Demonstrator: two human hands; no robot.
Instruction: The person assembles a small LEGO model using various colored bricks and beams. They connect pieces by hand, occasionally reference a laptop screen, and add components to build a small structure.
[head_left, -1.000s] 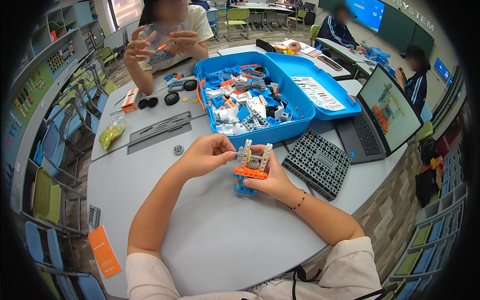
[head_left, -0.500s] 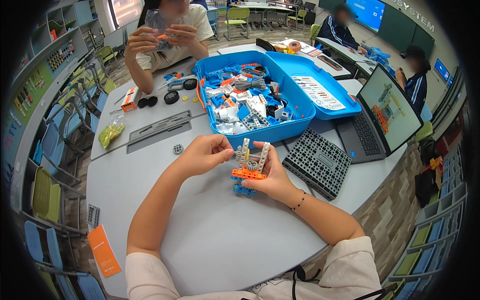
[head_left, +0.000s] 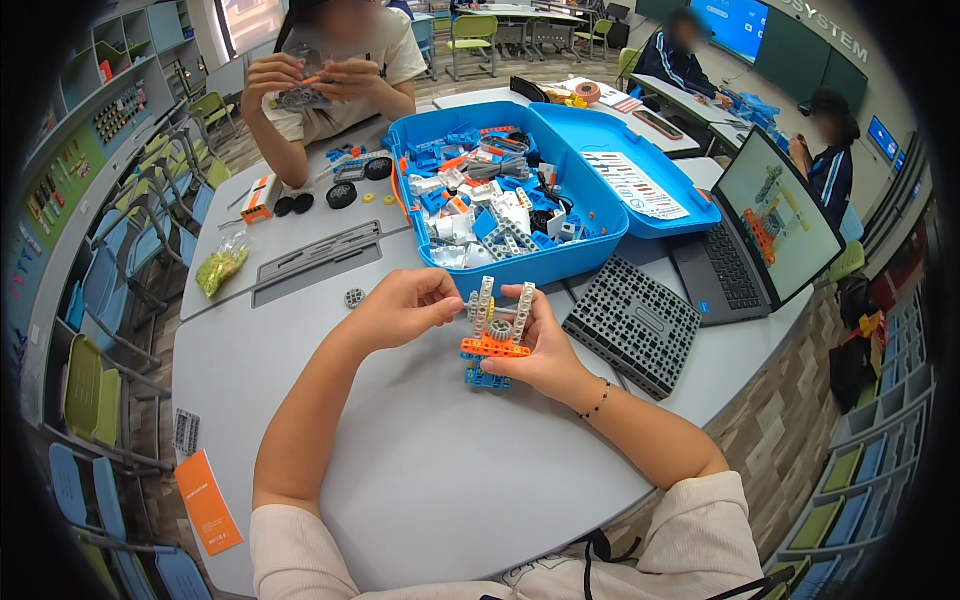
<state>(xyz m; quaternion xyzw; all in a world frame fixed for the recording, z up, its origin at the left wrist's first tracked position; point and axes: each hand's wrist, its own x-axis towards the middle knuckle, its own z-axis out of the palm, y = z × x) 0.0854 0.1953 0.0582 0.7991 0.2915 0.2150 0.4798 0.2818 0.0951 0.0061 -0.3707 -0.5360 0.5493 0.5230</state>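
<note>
Classroom, grey table (head_left: 420,480) (blue parts box (head_left: 520,262) behind), both hands' fingers pinching small block model (head_left: 493,335).

Between the hands, an orange, grey and blue brick model (head_left: 492,335); beyond them a blue parts case (head_left: 505,262); right, a black studded plate (head_left: 640,325).

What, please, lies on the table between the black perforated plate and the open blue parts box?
In the head view, nothing lies there: between the black perforated plate and the blue parts box only a narrow strip of bare grey table shows.
</note>
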